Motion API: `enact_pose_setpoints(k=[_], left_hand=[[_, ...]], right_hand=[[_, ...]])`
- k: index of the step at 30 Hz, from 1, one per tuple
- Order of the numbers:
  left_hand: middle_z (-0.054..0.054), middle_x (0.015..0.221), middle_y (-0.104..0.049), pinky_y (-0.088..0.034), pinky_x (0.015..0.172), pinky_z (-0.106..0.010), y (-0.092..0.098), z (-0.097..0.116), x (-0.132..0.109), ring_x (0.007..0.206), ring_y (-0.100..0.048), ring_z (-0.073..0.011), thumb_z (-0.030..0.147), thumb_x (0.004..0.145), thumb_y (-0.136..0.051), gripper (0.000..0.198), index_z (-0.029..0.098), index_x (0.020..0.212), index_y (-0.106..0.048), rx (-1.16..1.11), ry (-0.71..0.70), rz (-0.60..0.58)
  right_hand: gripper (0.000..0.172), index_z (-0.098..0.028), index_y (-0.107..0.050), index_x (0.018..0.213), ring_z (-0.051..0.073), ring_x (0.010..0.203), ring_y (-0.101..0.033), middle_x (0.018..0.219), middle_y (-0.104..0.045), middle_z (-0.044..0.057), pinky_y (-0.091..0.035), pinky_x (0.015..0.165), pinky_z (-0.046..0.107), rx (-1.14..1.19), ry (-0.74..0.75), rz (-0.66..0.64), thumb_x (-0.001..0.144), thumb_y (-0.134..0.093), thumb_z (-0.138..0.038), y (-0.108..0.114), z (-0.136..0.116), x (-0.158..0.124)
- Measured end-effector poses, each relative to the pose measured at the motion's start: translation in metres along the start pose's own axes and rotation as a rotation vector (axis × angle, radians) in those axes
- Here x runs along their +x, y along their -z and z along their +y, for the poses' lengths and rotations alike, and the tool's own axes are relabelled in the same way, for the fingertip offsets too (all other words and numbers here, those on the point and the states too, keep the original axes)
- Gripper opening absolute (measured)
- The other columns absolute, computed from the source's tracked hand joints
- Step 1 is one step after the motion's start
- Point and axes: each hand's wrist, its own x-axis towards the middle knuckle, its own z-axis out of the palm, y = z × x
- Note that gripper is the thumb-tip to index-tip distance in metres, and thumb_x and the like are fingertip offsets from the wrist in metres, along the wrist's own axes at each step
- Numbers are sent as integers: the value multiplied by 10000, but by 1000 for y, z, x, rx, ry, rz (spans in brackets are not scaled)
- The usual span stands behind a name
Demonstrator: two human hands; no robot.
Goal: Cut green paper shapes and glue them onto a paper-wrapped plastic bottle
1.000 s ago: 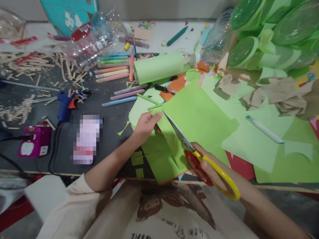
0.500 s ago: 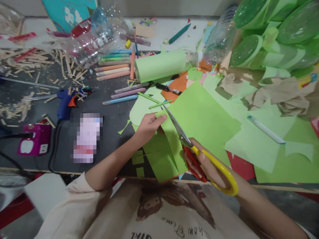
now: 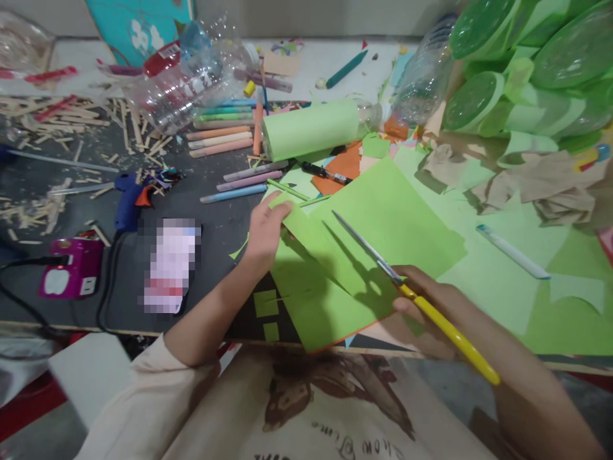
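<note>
My left hand (image 3: 268, 227) pinches the upper left corner of a narrow piece of green paper (image 3: 318, 246), lifted a little over other green sheets. In my right hand (image 3: 426, 306) are scissors (image 3: 366, 246) with yellow handles. Their blades look closed and point up and left, apart from the paper piece and above a larger green sheet (image 3: 402, 214). My fingers partly hide the handles. Thin green rolled strips (image 3: 287, 189) lie just beyond my left hand. A green sheet (image 3: 306, 319) with an orange edge below it rests at the table's front edge.
A bottle wrapped in green paper (image 3: 313, 130) lies behind the sheets, near a black pen (image 3: 325, 172). Left are markers (image 3: 234, 193), a phone (image 3: 172, 268), a blue glue gun (image 3: 127, 201) and a purple box (image 3: 71, 268). Green-covered bottles (image 3: 527, 83) and crumpled brown paper (image 3: 522, 179) occupy the right.
The scissors have moved right and away from the paper, and their blades have come together. My left hand has shifted left and slightly up with the narrow green piece.
</note>
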Motion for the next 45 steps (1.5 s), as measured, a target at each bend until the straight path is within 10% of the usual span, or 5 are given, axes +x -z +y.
enact_pose_setpoints(k=[11,20,27,34,45], left_hand=[[90,508,-468,-299,354,-199,9,-5,8,352,-440,-58,355,783,-771,289,216,744,-520,46,-120,-52],[99,386,-321,-147,330,-218,8,2,1,313,-199,-32,624,663,-775,515,219,555,-475,54,-258,-83],[81,304,-151,-179,329,-222,19,-1,5,263,-206,-42,611,743,-699,742,212,385,-186,-26,-384,-32],[77,342,-322,-189,342,-204,15,-1,7,305,-263,-40,573,794,-717,589,204,468,-393,151,-156,-168],[95,386,-463,-247,346,-175,3,-2,1,312,-359,-46,523,666,-825,430,212,704,-531,210,-37,-317]], right_hand=[[361,-289,-605,915,318,597,-691,720,-738,107,-522,529,379,-203,-344,68,791,-555,-625,52,-7,-20],[354,-263,-661,1201,305,849,-707,1005,-740,122,-453,553,317,-710,279,238,905,-506,-381,33,9,33],[353,-231,-642,1260,271,869,-682,1057,-702,127,-499,666,337,-639,392,126,921,-549,-262,12,-18,79],[371,-192,-675,1256,316,945,-674,1022,-717,144,-542,825,445,-682,458,223,911,-538,-190,21,-19,87],[230,-210,-577,791,118,513,-451,619,-537,-39,-357,533,265,142,210,27,899,-569,-413,-22,-54,86]])
